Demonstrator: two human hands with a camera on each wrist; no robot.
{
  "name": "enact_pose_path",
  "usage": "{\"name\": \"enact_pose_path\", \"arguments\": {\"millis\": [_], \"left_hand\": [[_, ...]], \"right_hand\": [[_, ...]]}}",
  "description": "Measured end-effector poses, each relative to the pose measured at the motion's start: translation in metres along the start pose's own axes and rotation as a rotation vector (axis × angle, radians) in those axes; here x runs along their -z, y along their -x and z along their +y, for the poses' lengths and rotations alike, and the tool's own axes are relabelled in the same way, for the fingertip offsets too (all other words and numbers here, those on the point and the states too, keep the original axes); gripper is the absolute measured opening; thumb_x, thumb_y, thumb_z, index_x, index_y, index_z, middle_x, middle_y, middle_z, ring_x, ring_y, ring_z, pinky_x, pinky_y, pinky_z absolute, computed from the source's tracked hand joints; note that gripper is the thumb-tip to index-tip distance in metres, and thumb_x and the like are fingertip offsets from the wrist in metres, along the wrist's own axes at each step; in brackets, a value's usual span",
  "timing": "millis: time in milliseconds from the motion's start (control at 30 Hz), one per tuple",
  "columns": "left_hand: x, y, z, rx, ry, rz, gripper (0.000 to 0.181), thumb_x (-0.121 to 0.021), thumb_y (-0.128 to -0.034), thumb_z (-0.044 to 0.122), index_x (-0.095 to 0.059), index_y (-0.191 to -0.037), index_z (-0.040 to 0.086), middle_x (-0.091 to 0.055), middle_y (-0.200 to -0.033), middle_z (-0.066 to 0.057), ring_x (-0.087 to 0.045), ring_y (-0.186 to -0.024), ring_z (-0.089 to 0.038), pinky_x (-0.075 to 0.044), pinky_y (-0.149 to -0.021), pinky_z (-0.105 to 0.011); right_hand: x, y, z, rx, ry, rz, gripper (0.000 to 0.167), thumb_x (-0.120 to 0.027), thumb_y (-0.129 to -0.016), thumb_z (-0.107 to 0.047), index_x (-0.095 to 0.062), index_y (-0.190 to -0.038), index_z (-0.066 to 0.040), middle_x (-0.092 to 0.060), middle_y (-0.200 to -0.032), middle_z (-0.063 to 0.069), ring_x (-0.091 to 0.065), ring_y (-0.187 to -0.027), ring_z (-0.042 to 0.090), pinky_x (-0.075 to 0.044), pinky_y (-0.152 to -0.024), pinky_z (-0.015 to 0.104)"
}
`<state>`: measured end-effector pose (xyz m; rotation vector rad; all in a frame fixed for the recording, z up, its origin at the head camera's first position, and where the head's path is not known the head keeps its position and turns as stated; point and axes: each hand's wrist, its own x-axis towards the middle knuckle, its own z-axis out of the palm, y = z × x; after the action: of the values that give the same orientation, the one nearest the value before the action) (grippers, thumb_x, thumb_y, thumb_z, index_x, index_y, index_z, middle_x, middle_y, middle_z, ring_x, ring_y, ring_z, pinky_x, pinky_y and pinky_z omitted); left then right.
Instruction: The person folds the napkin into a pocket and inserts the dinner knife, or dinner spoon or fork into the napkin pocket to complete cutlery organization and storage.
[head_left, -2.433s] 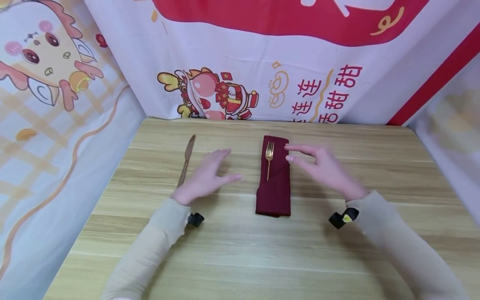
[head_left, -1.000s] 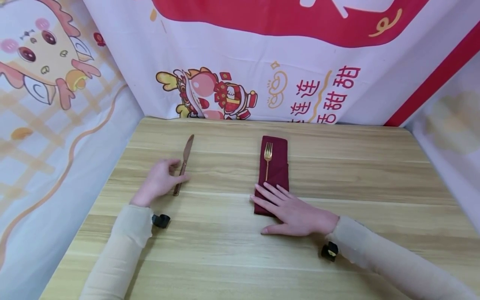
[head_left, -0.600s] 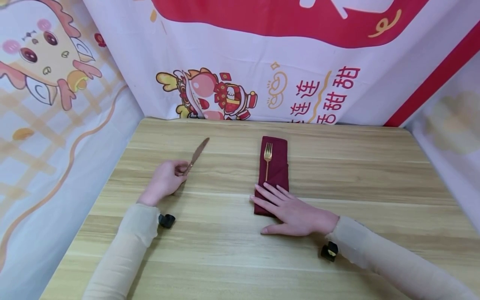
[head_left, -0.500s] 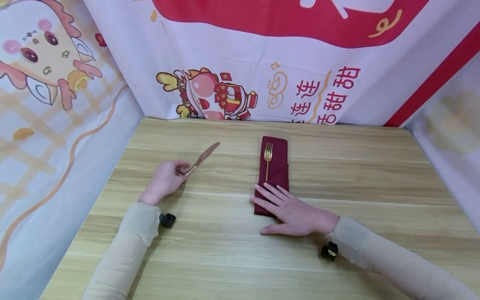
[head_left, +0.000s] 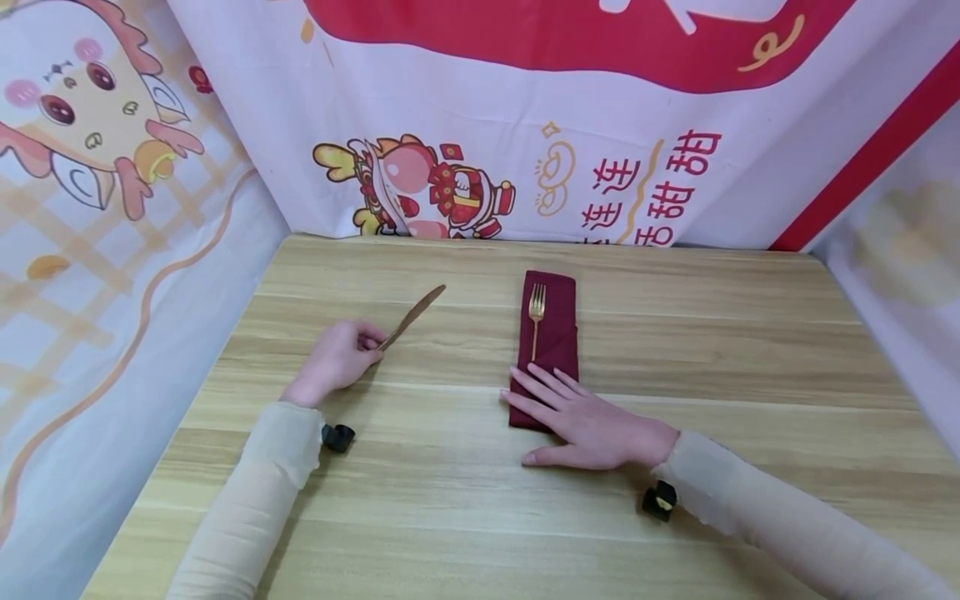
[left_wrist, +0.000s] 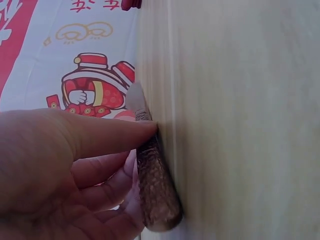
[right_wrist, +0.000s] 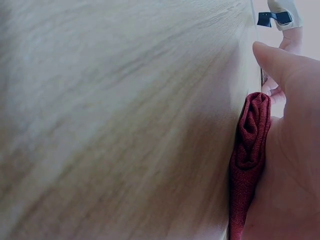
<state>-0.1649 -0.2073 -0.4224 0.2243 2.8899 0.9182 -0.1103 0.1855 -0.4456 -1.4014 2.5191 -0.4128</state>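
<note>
My left hand (head_left: 337, 357) pinches a copper-coloured table knife (head_left: 414, 317) by its handle, the blade pointing away and to the right. In the left wrist view the thumb presses on the patterned handle (left_wrist: 157, 190), with the other fingers curled behind it. My right hand (head_left: 588, 421) lies with fingers spread over the near end of a folded dark red napkin (head_left: 553, 333). The right wrist view shows the napkin's folded layers (right_wrist: 252, 135) under the palm. A gold fork (head_left: 537, 307) rests on the napkin's upper half, tines away, beyond my right fingertips.
The wooden table (head_left: 450, 500) meets a white and red printed cloth (head_left: 480, 100) at its far edge. Another patterned cloth (head_left: 97, 275) hangs along the left side. A black wrist camera (head_left: 341, 438) sits at my left cuff, another (head_left: 660, 502) at the right.
My left hand has moved left to the knife and taken hold of it, then swung its blade rightward. My right hand has come down flat onto the napkin and stayed there.
</note>
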Motion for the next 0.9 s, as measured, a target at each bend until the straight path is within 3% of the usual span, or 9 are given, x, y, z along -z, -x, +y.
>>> {"name": "enact_pose_path", "arguments": {"millis": [233,433,900], "left_hand": [[-0.001,-0.003,0.009,-0.003,0.064,0.047,0.024,-0.072,-0.0941,0.005,-0.070,-0.117,0.000,-0.070,-0.104,-0.012,-0.067,-0.093,-0.026,-0.053,-0.084,-0.044],[-0.001,-0.005,0.020,-0.018,0.115,0.098,0.023,-0.073,-0.0933,0.005,-0.070,-0.116,0.002,-0.070,-0.102,-0.011,-0.069,-0.089,-0.023,-0.055,-0.079,-0.040],[-0.016,-0.005,0.053,-0.117,0.230,0.189,0.023,-0.076,-0.0900,0.001,-0.071,-0.113,0.002,-0.070,-0.097,-0.008,-0.070,-0.081,-0.021,-0.058,-0.070,-0.037]], "right_hand": [[0.001,-0.001,0.000,-0.010,-0.018,-0.012,0.083,-0.052,-0.100,-0.062,-0.018,-0.165,-0.023,0.001,-0.170,0.007,0.003,-0.154,0.026,-0.001,-0.120,0.054],[0.005,-0.001,-0.002,-0.031,-0.048,-0.027,0.083,-0.052,-0.099,-0.062,-0.017,-0.165,-0.024,0.001,-0.170,0.005,0.004,-0.154,0.025,-0.001,-0.120,0.054],[0.002,0.000,-0.002,-0.045,-0.046,-0.032,0.084,-0.051,-0.099,-0.064,-0.015,-0.165,-0.026,0.003,-0.170,0.003,0.005,-0.154,0.023,-0.001,-0.121,0.053]]}}
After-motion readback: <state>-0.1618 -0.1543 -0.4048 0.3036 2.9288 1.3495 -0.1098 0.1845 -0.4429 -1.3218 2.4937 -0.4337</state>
